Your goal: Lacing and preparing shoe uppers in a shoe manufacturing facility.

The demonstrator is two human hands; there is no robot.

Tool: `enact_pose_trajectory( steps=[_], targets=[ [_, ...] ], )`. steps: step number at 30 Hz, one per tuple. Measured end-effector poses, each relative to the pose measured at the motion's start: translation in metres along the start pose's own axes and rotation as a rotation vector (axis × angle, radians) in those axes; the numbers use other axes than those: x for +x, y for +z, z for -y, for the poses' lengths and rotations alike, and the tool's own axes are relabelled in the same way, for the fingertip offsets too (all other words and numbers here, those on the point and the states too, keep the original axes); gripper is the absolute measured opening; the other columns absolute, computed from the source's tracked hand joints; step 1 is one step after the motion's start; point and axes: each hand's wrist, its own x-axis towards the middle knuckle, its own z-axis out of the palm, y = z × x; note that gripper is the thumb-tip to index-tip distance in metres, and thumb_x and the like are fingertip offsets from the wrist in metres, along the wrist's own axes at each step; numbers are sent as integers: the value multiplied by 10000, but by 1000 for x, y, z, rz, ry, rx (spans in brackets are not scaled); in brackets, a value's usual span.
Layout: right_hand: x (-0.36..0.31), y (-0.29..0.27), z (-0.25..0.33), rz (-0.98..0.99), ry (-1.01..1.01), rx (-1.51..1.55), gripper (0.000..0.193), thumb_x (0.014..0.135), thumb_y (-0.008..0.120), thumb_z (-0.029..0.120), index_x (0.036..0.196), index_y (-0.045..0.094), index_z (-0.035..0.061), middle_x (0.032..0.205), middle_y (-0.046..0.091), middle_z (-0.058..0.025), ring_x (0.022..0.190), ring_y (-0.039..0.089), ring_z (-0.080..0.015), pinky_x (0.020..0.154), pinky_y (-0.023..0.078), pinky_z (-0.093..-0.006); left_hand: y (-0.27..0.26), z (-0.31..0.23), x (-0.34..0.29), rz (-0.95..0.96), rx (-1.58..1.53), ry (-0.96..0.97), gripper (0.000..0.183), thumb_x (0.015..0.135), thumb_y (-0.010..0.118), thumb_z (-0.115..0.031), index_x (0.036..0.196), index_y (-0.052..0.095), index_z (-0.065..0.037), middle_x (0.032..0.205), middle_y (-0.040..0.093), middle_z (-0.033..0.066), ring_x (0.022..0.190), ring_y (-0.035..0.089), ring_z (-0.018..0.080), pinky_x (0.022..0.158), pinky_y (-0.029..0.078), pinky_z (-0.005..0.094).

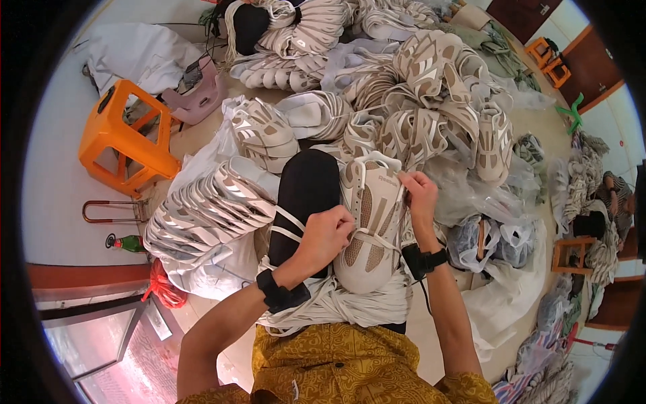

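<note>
A beige and white shoe upper lies toe toward me in the middle, its tongue pointing away. My left hand is closed at its left eyelet edge, pinching a white shoelace whose loop hangs out to the left. At the upper right edge, beside the tongue, the fingers of my right hand are pressed together; what they grip is too small to make out. A lace crosses the upper's lower part. Left of it stands a black rounded pad. A thick bundle of white laces rests across my lap.
Stacked shoe uppers sit at left, and a large heap of uppers spreads ahead. An orange stool and a green bottle are at far left. Clear plastic bags lie at right. Another person sits at far right.
</note>
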Motion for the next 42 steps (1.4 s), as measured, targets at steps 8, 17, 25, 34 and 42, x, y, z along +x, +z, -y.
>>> enact_pose_trajectory(
  steps=[8, 17, 25, 34, 42],
  targets=[
    [7, -2, 6, 28, -290, -260, 242, 705, 656, 230, 715, 625, -10, 601, 530, -1, 526, 454, -75, 482, 347, -227, -2, 12, -7, 23, 42, 51, 85, 802, 542, -45, 803, 567, 36, 595, 568, 50, 507, 537, 75, 463, 452, 221],
    [5, 4, 2, 93, -187, -197, 191, 745, 613, 211, 739, 644, 23, 570, 484, 57, 495, 376, -26, 445, 255, -198, 5, 26, -3, -175, 354, 402, 62, 762, 543, -40, 740, 521, 13, 610, 567, 163, 534, 591, 243, 486, 464, 307],
    [14, 4, -8, 81, -151, -211, 243, 722, 633, 222, 776, 637, -16, 634, 551, -21, 570, 485, -89, 528, 375, -234, 11, 7, -3, -128, 1018, 755, 180, 645, 553, -21, 804, 476, 15, 600, 531, 95, 549, 588, 216, 463, 473, 285],
    [5, 2, 15, 56, -470, -433, 196, 688, 646, 183, 791, 635, 16, 717, 569, -60, 637, 532, -156, 580, 418, -263, -6, -8, 18, 303, 1109, 608, 153, 680, 536, -44, 811, 519, 32, 630, 572, 132, 564, 613, 231, 436, 472, 300],
    [-54, 15, 33, 650, -561, -368, 203, 626, 658, 28, 825, 619, 18, 761, 585, -81, 679, 582, -223, 610, 467, -301, -23, -5, 23, 503, 711, 184, 132, 733, 479, -14, 847, 516, 40, 651, 586, 211, 584, 603, 317, 495, 480, 360]
  ],
)
